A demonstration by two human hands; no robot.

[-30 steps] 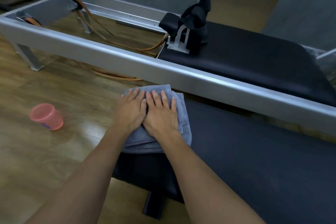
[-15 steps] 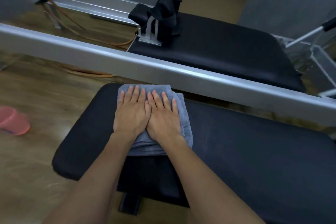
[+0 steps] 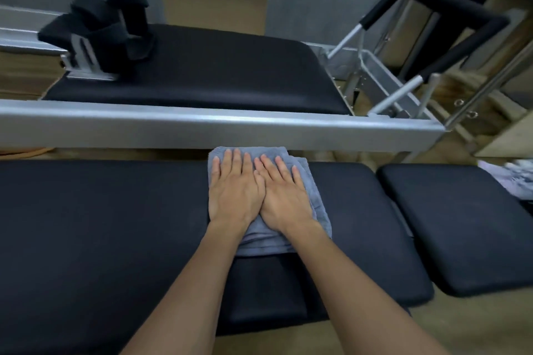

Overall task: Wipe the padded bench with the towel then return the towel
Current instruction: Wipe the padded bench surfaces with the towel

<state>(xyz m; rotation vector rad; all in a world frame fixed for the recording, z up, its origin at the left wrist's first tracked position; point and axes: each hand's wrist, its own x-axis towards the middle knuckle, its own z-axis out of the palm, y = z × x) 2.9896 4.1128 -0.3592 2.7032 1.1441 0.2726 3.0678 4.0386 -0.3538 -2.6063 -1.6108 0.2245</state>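
Two hands lie flat on the folded grey towel (image 3: 318,204), which sits at the far edge of the black padded surface (image 3: 101,225), right of its middle and just beside the metal rail (image 3: 202,127) of the neighbouring machine. The left hand (image 3: 235,196) and right hand (image 3: 284,199) are side by side with thumbs touching, fingers straight and pointing away from the person. Neither grip is closed on anything; the palms simply press the cloth down. That flat hold probably spreads pressure over the whole fold, so the towel drags evenly rather than bunching. Several layers show at the near edge, giving a firm pad to push. To the right, a stretch of the surface lies bare, and past a narrow gap sits a second black pad (image 3: 461,225). I judge the wiping under way, with returning the towel to come after. A pale crumpled cloth (image 3: 513,181) shows at the far right; whether it marks the towel's place I cannot tell.
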